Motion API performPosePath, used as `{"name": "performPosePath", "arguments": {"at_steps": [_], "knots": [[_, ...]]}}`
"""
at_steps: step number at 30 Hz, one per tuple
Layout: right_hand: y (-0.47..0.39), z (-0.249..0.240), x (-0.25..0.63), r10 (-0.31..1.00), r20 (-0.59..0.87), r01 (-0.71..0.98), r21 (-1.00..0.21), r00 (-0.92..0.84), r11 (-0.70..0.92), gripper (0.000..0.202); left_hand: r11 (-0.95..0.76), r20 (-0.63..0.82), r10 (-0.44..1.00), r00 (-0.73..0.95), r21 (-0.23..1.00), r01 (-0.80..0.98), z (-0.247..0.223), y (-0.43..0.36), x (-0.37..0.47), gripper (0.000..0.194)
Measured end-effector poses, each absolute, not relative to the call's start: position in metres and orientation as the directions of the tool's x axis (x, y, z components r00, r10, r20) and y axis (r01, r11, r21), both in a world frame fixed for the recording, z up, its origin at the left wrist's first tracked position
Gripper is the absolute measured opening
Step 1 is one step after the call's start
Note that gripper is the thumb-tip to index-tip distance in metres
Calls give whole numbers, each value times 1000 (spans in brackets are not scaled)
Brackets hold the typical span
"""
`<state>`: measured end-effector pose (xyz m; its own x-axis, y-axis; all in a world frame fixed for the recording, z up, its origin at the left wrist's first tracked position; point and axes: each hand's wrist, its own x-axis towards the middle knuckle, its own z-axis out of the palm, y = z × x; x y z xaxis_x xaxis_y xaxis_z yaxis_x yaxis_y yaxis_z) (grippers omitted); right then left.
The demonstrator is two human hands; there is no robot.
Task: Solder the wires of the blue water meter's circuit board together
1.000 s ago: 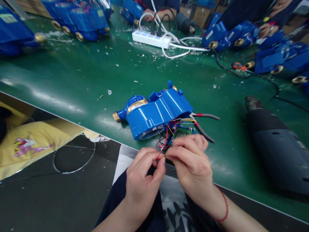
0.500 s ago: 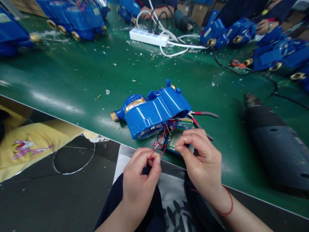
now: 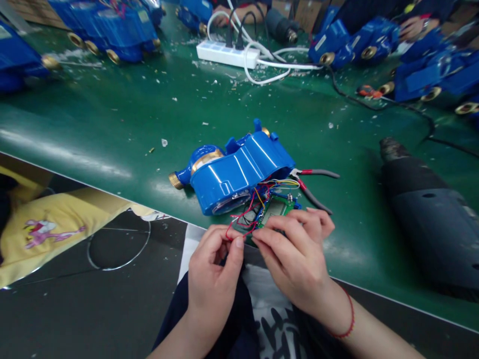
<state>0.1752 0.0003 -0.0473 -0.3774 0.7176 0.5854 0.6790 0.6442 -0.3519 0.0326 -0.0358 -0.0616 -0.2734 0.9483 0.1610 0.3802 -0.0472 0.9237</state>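
A blue water meter (image 3: 239, 172) with brass threaded ends lies on its side near the table's front edge. From its open housing, thin coloured wires run to a green circuit board (image 3: 275, 209) with a small display. My left hand (image 3: 217, 269) pinches a thin red wire (image 3: 229, 230) between thumb and forefinger, just off the table edge. Close beside it, my right hand (image 3: 295, 254) is closed in a pinch, its fingertips by the red wire and its fingers partly covering the board. What it pinches, if anything, is too small to tell.
A pair of pliers with grey-and-red handles (image 3: 314, 187) touches the meter's right side. To the right lies a dark heat gun (image 3: 430, 219). A white power strip (image 3: 226, 55) with cables, further blue meters (image 3: 116, 30) and co-workers' hands (image 3: 413, 27) are farther back.
My right hand has moved left and down from above the board's display to beside my left fingertips. My left hand keeps its pinch on the red wire.
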Motion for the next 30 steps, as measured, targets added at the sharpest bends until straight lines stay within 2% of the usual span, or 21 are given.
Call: {"name": "performPosePath", "arguments": {"at_steps": [5, 12, 15, 20, 24, 30], "knots": [[3, -49, 172, 718, 572, 677, -346, -397, 649, 7, -31, 139, 958, -250, 920, 390, -60, -37, 32, 21], [11, -46, 175, 675, 587, 610, -353, -446, 710, 6, -153, 308, 921, -240, 850, 504, -61, -37, 32, 6], [12, -45, 176, 664, 584, 592, -351, -468, 726, 6, -168, 318, 920, -229, 848, 503, -63, -39, 33, 12], [11, -46, 177, 652, 589, 591, -335, -477, 734, 4, -175, 331, 916, -227, 838, 517, -63, -41, 34, 7], [9, -47, 175, 653, 608, 603, -333, -451, 725, 8, -142, 300, 922, -243, 848, 511, -63, -41, 35, 7], [6, -52, 176, 658, 614, 627, -317, -436, 711, 6, -91, 219, 936, -277, 908, 410, -65, -42, 37, 8]]}}
